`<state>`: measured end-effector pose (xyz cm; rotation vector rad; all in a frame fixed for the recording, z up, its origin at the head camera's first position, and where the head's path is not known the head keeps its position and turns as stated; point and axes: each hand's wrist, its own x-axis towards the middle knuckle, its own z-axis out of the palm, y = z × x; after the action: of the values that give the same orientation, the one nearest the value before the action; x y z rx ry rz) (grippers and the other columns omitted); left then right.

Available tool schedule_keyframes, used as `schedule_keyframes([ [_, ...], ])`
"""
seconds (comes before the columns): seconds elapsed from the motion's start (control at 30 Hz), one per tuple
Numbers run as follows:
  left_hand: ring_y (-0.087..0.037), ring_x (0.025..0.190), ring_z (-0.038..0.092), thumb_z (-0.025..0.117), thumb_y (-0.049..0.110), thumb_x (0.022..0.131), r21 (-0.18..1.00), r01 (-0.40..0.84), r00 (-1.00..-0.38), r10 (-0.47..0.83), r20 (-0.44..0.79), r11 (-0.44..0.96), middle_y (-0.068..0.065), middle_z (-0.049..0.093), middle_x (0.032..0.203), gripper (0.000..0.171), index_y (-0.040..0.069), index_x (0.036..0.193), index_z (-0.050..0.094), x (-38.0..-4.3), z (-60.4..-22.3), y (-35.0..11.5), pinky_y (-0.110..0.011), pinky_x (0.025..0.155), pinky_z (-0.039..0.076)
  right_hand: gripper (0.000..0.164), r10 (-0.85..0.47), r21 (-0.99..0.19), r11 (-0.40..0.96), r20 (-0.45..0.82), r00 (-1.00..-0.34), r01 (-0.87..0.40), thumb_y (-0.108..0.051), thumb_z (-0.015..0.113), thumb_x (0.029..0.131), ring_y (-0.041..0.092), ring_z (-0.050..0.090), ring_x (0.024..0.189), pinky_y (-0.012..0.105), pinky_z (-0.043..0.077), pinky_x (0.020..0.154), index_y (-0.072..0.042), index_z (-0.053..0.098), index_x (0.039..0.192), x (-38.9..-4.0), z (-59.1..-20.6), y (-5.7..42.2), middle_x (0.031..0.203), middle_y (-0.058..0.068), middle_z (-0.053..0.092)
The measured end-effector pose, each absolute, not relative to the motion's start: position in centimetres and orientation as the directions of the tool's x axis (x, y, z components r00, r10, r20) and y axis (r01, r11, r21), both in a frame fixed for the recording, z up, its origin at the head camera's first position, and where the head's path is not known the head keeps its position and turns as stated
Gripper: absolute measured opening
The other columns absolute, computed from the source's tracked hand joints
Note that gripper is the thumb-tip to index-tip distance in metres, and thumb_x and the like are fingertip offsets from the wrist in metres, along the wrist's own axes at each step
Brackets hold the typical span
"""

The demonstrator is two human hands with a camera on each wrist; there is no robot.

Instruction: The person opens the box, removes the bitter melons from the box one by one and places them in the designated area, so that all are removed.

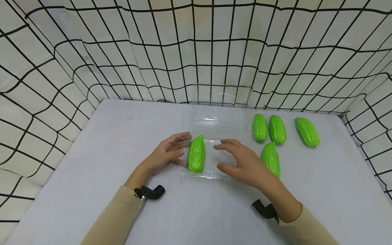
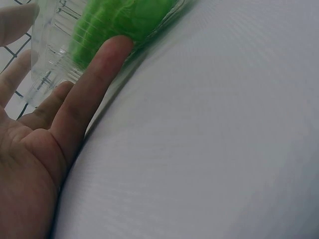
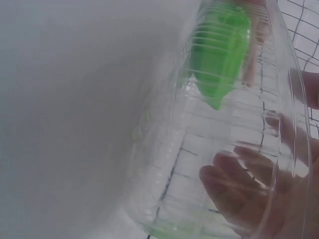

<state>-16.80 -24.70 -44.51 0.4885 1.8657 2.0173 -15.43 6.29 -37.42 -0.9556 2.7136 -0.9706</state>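
A clear plastic clamshell box lies on the table, its lid raised at the back. Inside, along the left wall, sits one bright green, ridged, pointed fruit resembling a star fruit. My left hand is at the box's left side with fingers extended. In the left wrist view, a fingertip overlaps the clear wall beside the green fruit. Above the right part of the box, my right hand has spread, slightly bent fingers with nothing between them. The right wrist view shows its fingers through clear plastic.
To the right of the box lie several more green fruits: two side by side, one farther right, and one partly behind my right wrist. A white wall with black netting encloses the white table.
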Motion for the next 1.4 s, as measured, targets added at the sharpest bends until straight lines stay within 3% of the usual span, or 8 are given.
schedule_keyframes([
  [0.7, -0.036, 0.147, 0.031, 0.057, 0.007, 0.097, 0.997, -0.027, -0.877, 0.480, 0.009, -0.068, -0.012, 0.029, 0.161, 0.065, 0.008, 0.156, 0.029, -16.8, -44.3, -24.7, -0.045, 0.081, 0.061, 0.050, -0.634, -0.634, 0.537, 0.132, -0.762, -0.556, -0.028, 0.074, 0.088, 0.021, 0.051, 0.133, 0.045, 0.049, 0.104, -0.020, 0.060, 0.136, -15.6, -36.7, 3.3, 0.145, 0.000, 0.052],
  [0.97, -0.036, 0.147, 0.031, 0.057, 0.008, 0.097, 0.997, -0.027, -0.877, 0.481, 0.010, -0.070, -0.012, 0.029, 0.161, 0.065, 0.008, 0.156, 0.029, -16.8, -44.4, -24.8, -0.046, 0.081, 0.061, 0.052, -0.657, -0.632, 0.551, 0.075, -0.750, -0.545, -0.030, 0.072, 0.088, 0.024, 0.052, 0.132, 0.047, 0.050, 0.103, -0.019, 0.060, 0.138, -15.6, -36.7, 2.4, 0.146, 0.008, 0.051],
  [1.4, -0.035, 0.146, 0.033, 0.056, 0.009, 0.098, 0.999, -0.012, -0.883, 0.469, 0.005, -0.035, -0.011, 0.031, 0.161, 0.062, 0.011, 0.155, 0.032, -16.8, -44.7, -24.8, -0.046, 0.083, 0.060, 0.066, -0.670, -0.582, 0.630, -0.071, -0.739, -0.515, -0.053, 0.068, 0.090, 0.034, 0.043, 0.140, 0.056, 0.044, 0.107, -0.027, 0.050, 0.148, -15.5, -38.0, 2.0, 0.157, 0.011, 0.038],
])
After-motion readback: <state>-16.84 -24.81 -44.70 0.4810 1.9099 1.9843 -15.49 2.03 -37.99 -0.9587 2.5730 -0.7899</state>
